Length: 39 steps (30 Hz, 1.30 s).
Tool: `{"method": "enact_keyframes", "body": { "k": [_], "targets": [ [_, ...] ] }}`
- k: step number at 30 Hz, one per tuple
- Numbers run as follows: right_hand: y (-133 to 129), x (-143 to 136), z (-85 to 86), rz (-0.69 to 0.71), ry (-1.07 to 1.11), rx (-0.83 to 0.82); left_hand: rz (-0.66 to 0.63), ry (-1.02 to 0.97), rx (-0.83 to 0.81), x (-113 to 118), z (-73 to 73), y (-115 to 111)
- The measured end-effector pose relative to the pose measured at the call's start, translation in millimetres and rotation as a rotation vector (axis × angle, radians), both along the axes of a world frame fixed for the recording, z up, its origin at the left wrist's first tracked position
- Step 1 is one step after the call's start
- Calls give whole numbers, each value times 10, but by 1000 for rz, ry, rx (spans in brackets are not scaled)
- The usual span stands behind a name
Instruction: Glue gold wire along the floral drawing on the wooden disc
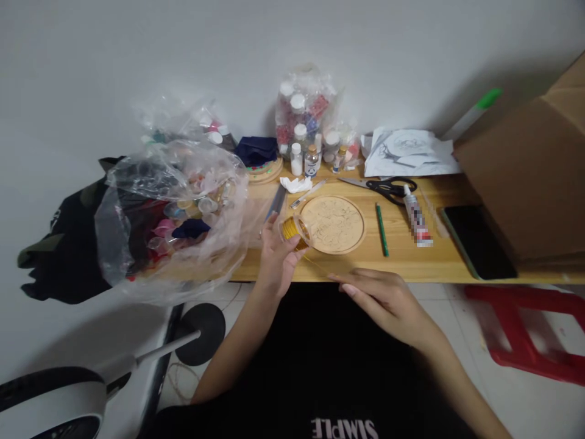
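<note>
My left hand (280, 251) is closed around a clear spool of yellow thread (290, 228), held above the table's front edge. A strand of yellow thread (314, 262) runs from the spool toward my right hand (381, 300). The thumb and forefinger of that hand pinch together at the strand's end. Just beyond the spool lies a round wooden disc (333, 224) with a line drawing on it. To its right is a green pencil (382, 230).
Black scissors (388, 186), a glue tube (417, 218) and a phone (479, 241) lie on the right, beside a cardboard box (525, 164). Small bottles (312, 161) stand at the back. A plastic bag of supplies (183, 213) fills the left.
</note>
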State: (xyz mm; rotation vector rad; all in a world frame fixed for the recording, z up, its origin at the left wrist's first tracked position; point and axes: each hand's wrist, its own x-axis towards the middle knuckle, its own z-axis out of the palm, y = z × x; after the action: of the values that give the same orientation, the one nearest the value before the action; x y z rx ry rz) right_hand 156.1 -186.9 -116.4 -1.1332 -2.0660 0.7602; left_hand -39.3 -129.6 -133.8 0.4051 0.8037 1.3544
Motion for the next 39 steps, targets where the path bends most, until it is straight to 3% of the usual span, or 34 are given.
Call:
{"method": "enact_keyframes", "body": {
  "k": [5, 10, 14, 21, 29, 31, 34, 37, 39],
  "targets": [
    [-46, 173, -24, -147, 295, 1, -52, -77, -57, -50, -63, -15],
    [36, 125, -153, -403, 690, -212, -126, -185, -103, 2, -33, -21],
    [192, 106, -251, -534, 830, -274, -122, -266, -152, -1, 19, -41],
    [398, 171, -315, -596, 922, -392, -262, -282, -101, -47, -17, -50],
    [528, 242, -357, -553, 939, -457, -399, -296, -72, 0, -58, -53],
    [560, 257, -348, -533, 918, -470, -483, -292, -50, -34, -106, -46],
    [584, 281, -308, -525, 900, -498, -717, -197, 60, -129, -154, -29],
    [588, 313, -249, -523, 922, -538, -1011, -12, 180, -199, -104, -3],
    [596, 337, -211, -525, 919, -550, -1140, 153, 222, -195, -29, 20]
  ]
}}
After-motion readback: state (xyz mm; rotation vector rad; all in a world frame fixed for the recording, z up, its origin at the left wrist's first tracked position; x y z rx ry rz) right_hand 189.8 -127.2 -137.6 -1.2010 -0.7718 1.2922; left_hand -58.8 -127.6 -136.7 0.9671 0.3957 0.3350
